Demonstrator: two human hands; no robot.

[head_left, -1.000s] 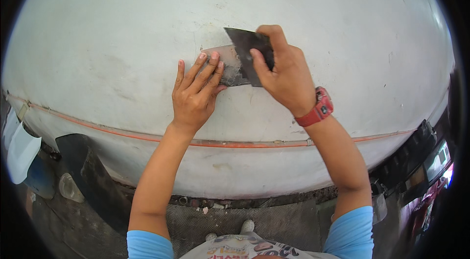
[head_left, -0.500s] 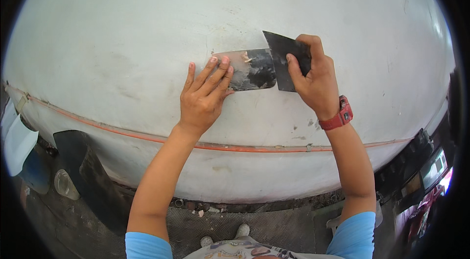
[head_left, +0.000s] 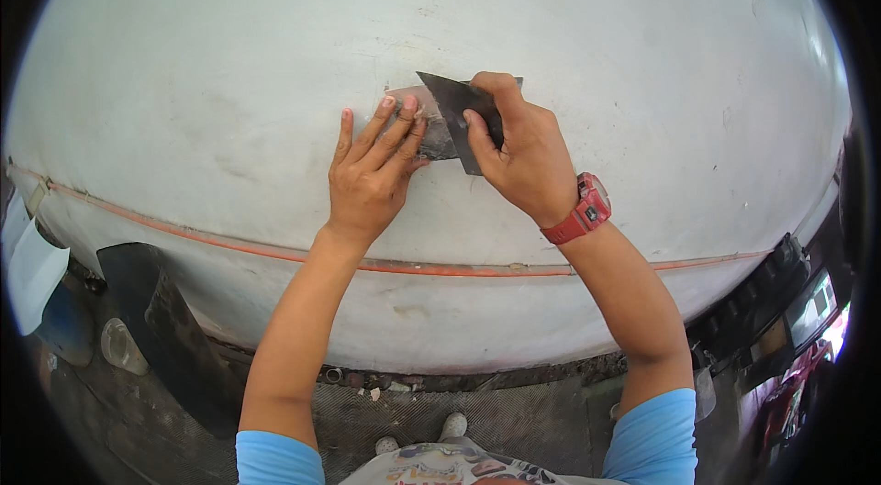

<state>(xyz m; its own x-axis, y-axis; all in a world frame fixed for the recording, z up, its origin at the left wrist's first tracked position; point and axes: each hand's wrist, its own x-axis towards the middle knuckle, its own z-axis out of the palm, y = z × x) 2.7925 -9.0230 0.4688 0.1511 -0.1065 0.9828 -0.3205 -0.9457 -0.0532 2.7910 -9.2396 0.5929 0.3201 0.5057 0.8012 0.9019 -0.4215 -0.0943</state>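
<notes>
My left hand (head_left: 372, 175) is open, its fingers spread flat and the tips resting on a thin plate (head_left: 439, 142) lying against a whitish wall-like surface (head_left: 229, 90). The plate is smeared pinkish grey and dark. My right hand (head_left: 532, 155), with a red watch (head_left: 587, 208) on the wrist, grips a flat black scraper (head_left: 456, 109) between thumb and fingers. The scraper is tilted over the plate and hides most of its right part. A small pale lump beside my left fingertips is partly covered.
An orange strip (head_left: 440, 269) runs across the surface below my hands. At lower left stand a curved black sheet (head_left: 165, 329), a clear tub (head_left: 122, 345) and a white sheet (head_left: 37, 274). Dark objects (head_left: 752, 301) line the right side. My shoes (head_left: 453, 427) stand on patterned flooring.
My right hand has swept the scraper left across the plate, closer to my left fingers. My left hand stays on the plate, nearly unmoved.
</notes>
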